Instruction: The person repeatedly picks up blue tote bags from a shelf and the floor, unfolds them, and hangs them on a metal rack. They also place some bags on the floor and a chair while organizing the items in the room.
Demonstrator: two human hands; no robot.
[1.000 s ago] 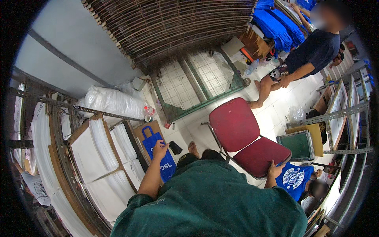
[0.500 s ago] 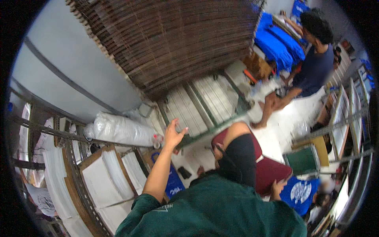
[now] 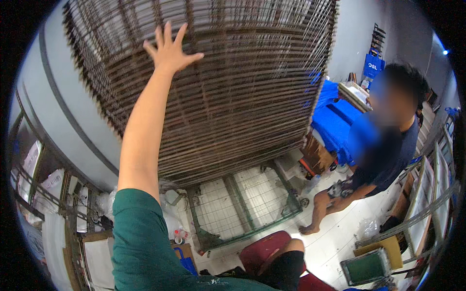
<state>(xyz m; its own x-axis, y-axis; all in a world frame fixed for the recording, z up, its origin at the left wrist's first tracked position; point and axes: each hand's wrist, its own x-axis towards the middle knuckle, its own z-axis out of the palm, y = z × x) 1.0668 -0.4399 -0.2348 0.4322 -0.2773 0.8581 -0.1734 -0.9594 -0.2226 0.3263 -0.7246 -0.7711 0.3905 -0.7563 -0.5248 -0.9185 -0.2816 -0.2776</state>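
Note:
My left hand [image 3: 171,54] is raised high with its fingers spread, open and holding nothing. It appears in front of a tall bank of hinged wire drying racks [image 3: 233,116], stacked closely one above another. Whether my fingertips touch the wires I cannot tell. Below the bank, one wire rack with a green frame [image 3: 257,237] lies low over the white floor. My right hand is out of view. At the bottom edge my bent leg in black shorts [image 3: 281,264] shows beside a dark red seat [image 3: 262,247].
To the right stands another person in a dark shirt [image 3: 405,140], near piled blue fabric [image 3: 335,121]. A green-meshed screen frame [image 3: 366,267] leans at the lower right by metal shelving [image 3: 412,165]. Stacked white sheets [image 3: 97,262] sit on shelves at the lower left.
My left hand has risen from low by the racks' foot to high before them, its fingers spreading wider. My right hand, earlier by a blue printed cloth, has left the view. The view has tilted up.

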